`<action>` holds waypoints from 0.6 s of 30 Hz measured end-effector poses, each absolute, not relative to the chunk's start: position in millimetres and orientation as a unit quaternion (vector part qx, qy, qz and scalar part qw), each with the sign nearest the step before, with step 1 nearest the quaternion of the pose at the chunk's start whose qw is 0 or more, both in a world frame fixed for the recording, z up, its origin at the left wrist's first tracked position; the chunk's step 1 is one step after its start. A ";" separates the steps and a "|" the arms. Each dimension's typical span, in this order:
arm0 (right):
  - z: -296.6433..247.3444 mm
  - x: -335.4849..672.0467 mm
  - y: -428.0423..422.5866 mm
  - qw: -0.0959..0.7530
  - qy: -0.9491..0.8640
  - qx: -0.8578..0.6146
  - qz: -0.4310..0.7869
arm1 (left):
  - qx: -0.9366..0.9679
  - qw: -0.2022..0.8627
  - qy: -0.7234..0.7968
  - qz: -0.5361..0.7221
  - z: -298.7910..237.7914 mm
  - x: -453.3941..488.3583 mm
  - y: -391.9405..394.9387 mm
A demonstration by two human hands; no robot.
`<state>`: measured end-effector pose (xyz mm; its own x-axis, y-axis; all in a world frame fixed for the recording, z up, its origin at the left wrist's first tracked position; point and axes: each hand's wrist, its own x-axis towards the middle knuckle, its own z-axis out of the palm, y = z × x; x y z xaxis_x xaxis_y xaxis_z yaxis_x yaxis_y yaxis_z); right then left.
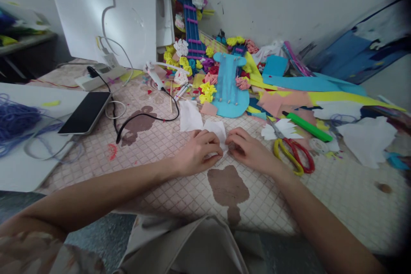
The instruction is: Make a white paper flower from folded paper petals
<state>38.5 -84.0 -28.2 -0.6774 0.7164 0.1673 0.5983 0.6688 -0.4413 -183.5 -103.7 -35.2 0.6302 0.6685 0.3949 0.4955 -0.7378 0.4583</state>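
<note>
A small piece of white crepe paper is held between my two hands, just above the table's near half. My left hand pinches its left side, fingers curled and thumb toward the fingertips. From the other side, my right hand grips its right edge with bent fingers. Another white paper piece lies just behind my left hand. Red and yellow handled scissors rest on the table to the right of my right hand. A light blue guitar-shaped cutout lies beyond both hands.
A black phone and purple yarn lie at left, near a power strip. A glue gun with a black cable sits behind. Crepe paper flowers, coloured strips and a green cutter crowd the back and right.
</note>
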 end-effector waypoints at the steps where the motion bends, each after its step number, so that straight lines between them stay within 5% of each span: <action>1: -28.5 38.0 -83.9 0.170 -0.898 -0.363 0.180 | 0.890 0.149 0.323 0.286 -34.6 -183.5 -104.7; 18: -32.9 24.3 -91.5 0.156 -0.883 -0.406 0.173 | 0.834 0.127 0.379 0.380 -26.1 -188.0 -105.4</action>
<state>24.3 -91.5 -32.9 -0.6210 0.7722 0.1348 0.6640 0.6096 -0.4331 -188.0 -105.4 -26.1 0.4241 0.7286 0.5379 0.5346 -0.6808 0.5006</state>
